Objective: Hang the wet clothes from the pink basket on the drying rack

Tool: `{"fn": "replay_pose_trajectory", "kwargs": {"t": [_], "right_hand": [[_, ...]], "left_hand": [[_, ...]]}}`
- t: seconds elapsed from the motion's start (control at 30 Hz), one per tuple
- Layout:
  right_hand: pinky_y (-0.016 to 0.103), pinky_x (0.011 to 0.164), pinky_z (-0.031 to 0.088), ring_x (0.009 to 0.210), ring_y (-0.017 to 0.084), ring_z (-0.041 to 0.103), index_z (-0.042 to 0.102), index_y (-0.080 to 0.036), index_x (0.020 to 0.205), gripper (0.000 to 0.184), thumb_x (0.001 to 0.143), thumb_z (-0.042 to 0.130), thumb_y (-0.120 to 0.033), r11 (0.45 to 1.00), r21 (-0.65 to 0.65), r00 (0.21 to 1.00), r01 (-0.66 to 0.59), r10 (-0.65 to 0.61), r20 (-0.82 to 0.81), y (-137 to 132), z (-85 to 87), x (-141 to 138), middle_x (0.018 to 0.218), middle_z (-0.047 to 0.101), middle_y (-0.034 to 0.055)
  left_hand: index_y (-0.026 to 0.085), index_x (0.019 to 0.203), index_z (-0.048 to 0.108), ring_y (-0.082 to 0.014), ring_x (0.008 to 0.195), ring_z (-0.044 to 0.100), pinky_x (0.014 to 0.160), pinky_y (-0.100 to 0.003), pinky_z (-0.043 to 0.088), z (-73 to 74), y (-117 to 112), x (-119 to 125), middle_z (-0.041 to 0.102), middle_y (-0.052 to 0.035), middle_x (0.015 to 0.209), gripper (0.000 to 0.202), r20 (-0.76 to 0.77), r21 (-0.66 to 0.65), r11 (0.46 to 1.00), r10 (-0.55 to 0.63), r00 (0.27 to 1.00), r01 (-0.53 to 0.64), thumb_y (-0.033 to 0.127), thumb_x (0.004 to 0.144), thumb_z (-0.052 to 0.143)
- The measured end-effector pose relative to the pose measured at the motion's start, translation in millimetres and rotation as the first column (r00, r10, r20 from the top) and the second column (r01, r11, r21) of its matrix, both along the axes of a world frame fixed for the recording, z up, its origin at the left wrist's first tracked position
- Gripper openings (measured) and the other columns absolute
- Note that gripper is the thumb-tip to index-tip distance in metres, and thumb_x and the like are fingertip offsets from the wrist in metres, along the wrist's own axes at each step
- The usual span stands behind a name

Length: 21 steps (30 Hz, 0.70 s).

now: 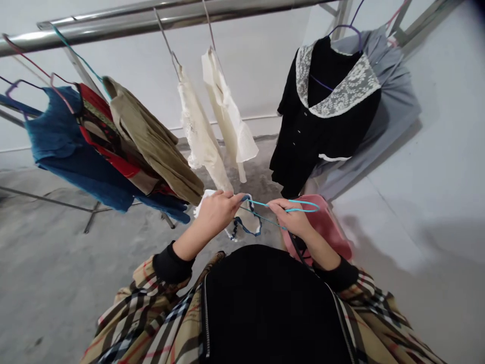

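A white garment with blue trim (258, 226) is bunched in my left hand (219, 211), its fingers closed on the cloth near the trim. My right hand (291, 217) is closed round a thin turquoise wire hanger (312, 203). One narrow looped end of the hanger sticks out to the right of that hand. The rest of its wire runs left to the garment, where my left hand partly hides it. Most of the garment lies behind my left hand, so its kind cannot be told.
A metal rail (113, 29) crosses ahead. On it hang a blue top (71, 146), a red patterned garment (113, 151), an olive one (147, 136), two cream garments (200, 121), a black lace-collared top (326, 131) and a grey garment (397, 96). A pink basin (329, 232) stands below right.
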State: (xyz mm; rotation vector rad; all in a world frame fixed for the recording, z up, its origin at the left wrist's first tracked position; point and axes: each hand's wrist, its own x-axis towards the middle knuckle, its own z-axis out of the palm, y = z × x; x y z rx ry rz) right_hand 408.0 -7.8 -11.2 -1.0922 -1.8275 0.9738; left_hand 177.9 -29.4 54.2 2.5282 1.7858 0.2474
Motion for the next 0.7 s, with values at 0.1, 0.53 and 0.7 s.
{"fn": "replay_pose_trajectory", "kwargs": {"t": [0.1,0.53,0.7], "right_hand": [[0.027,0.057,0.046,0.058,0.014,0.055,0.073,-0.021,0.083,0.033,0.090,0.053,-0.047,1.000,0.024,1.000,0.016,-0.015,-0.028,9,3.9,6,0.064,0.063,0.0013],[0.039,0.085,0.049,0.090,0.022,0.059,0.061,-0.021,0.099,0.022,0.089,0.054,-0.039,0.842,0.219,0.870,0.493,-0.478,-0.123,-18,-71.9,2,0.093,0.061,0.0078],[0.042,0.097,0.043,0.105,0.027,0.058,0.067,-0.022,0.101,0.032,0.078,0.067,-0.043,0.995,-0.054,0.996,0.085,-0.087,-0.032,-10,-113.7,-38,0.109,0.066,0.0104]], "left_hand": [[0.029,0.107,0.072,-0.0247,0.090,0.058,0.071,-0.033,0.042,13.4,1,-1,0.066,-0.0090,0.095,0.025,-0.129,0.135,0.985,-0.089,0.988,0.107,0.037,0.092,0.054],[0.031,0.106,0.073,-0.0176,0.071,0.054,0.055,-0.025,0.029,8.7,-9,-1,0.059,-0.0038,0.076,0.026,0.262,0.167,0.982,0.038,0.964,-0.084,0.041,0.091,0.054],[0.030,0.109,0.072,-0.0168,0.073,0.054,0.058,-0.024,0.032,18.4,-16,8,0.061,-0.0037,0.076,0.028,0.275,0.179,0.982,0.014,0.961,-0.065,0.041,0.092,0.053]]}}
